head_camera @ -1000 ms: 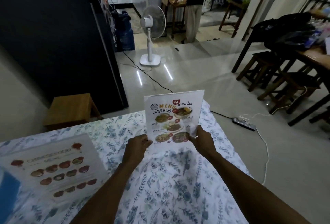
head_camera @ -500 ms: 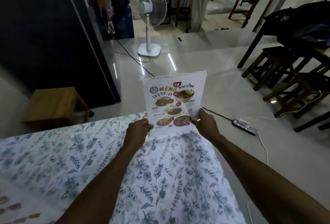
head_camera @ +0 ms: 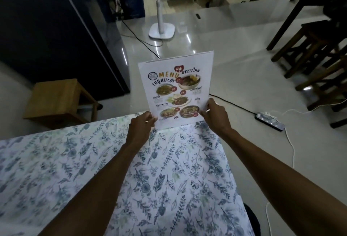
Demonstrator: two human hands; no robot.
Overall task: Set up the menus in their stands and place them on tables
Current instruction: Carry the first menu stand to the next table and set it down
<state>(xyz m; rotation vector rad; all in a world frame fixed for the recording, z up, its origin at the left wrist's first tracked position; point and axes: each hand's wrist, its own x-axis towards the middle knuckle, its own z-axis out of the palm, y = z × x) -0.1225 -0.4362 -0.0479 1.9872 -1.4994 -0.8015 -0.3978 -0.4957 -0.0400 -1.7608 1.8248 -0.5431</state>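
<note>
A white menu (head_camera: 176, 89) printed with food photos and the word MENU stands upright in a clear stand at the far edge of the table, which is covered with a leaf-patterned cloth (head_camera: 169, 170). My left hand (head_camera: 139, 128) pinches the menu's lower left corner. My right hand (head_camera: 216, 116) grips its lower right edge. The base of the stand is hidden behind my hands and the sheet.
A wooden stool (head_camera: 58, 100) stands on the floor beyond the table at left, next to a black cabinet (head_camera: 56, 29). A white pedestal fan (head_camera: 161, 19) is straight ahead. A power strip (head_camera: 269, 121) with cables lies at right, near dark wooden stools (head_camera: 317, 51).
The menu and both hands have gone toward the table's far edge and the view has tilted down. The second menu that lay flat at the left has dropped out of view.
</note>
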